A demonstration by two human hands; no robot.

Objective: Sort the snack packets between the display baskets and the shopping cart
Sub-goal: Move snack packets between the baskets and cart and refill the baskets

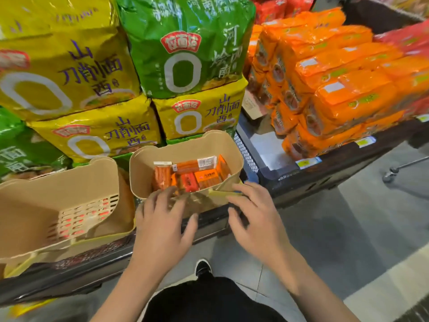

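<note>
A tan display basket (139, 173) stands at the shelf's front edge and holds several orange and red snack packets (192, 175). My left hand (162, 219) reaches over the basket's low front wall, its straight fingers touching the nearest packets. Just right of it, my right hand (253, 217) hovers with fingers spread at the basket's front right corner, holding nothing. A second tan basket (58, 201) sits to the left; its inside looks bare, with red showing through its slotted wall.
Big yellow noodle bags (69, 73) and green noodle bags (185, 47) are stacked behind the baskets. Orange multipacks (336, 77) fill the dark shelf on the right. A wheeled metal leg (392, 173) stands on the grey floor at the right. My shoe (203, 268) is below.
</note>
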